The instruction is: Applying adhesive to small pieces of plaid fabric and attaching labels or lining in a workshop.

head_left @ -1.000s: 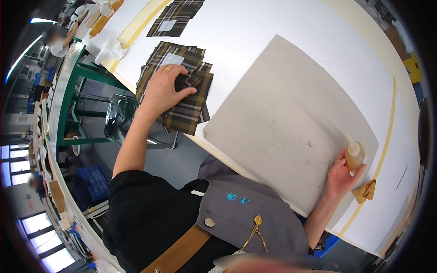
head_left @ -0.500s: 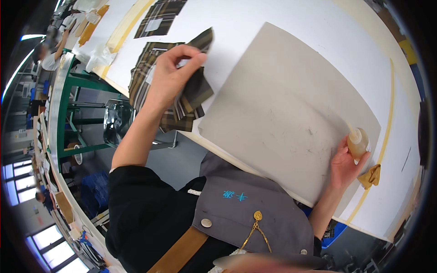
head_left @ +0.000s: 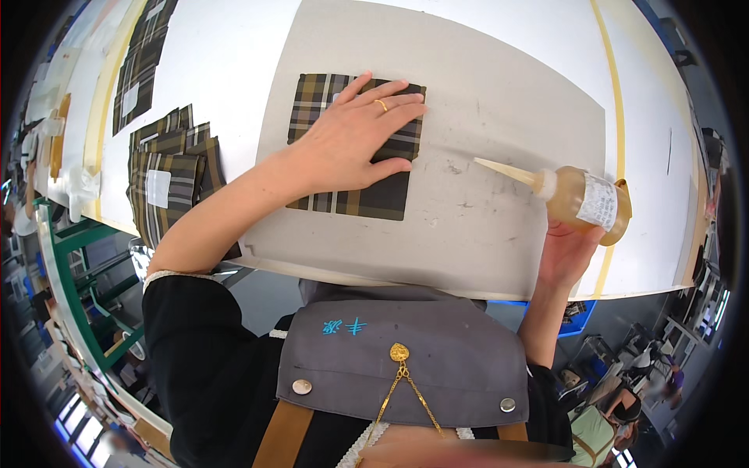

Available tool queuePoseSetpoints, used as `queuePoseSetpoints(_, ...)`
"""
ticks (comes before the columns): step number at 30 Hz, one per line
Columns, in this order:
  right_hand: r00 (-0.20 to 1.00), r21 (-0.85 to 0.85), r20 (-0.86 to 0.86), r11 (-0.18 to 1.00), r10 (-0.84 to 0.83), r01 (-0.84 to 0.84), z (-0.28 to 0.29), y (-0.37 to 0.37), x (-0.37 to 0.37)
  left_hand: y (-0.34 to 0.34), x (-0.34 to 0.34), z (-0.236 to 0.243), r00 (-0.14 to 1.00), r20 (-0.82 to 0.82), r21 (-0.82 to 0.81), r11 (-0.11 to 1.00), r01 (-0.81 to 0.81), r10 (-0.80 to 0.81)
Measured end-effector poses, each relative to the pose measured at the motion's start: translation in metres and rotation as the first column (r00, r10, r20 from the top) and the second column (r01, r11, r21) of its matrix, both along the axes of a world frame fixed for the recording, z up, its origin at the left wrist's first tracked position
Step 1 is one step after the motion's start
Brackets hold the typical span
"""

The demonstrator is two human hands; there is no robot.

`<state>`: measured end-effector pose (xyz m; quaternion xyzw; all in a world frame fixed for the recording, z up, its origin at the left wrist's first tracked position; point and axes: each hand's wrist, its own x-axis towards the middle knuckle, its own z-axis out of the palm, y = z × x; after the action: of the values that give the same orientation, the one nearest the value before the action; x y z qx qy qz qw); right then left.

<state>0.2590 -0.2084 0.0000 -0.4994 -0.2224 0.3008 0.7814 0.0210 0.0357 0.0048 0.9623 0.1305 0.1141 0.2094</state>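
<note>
A dark plaid fabric square (head_left: 374, 195) lies on the grey sheet (head_left: 460, 93), and my left hand (head_left: 351, 136) rests spread on top of it, palm down. My right hand (head_left: 568, 249) grips an amber squeeze bottle (head_left: 568, 201) with a long pale nozzle, tilted so the tip points left over the sheet, right of the fabric. A brown cloth shows partly behind the bottle (head_left: 624, 214). To the left of the sheet lies an overlapping pile of plaid pieces (head_left: 140, 195) with a pale patch on the top one.
More plaid pieces (head_left: 144, 43) lie at the back left of the white table (head_left: 647, 93). Yellow tape strips (head_left: 615, 66) run along it. A green metal frame (head_left: 90, 288) stands left, a blue crate (head_left: 577, 316) below the right edge. People (head_left: 608, 429) sit at lower right.
My left hand has moved from the pile onto the grey sheet with a plaid piece now under it. The bottle has turned from upright to tilted leftward. The view has turned too.
</note>
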Motion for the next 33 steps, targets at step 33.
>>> queuePoseSetpoints(33, 0.902, -0.376, 0.274, 0.900, 0.334, -0.219, 0.001, 0.013, -0.024, 0.005, -0.008, -0.017, 0.996, 0.035, -0.010, 0.997, 0.079, -0.079)
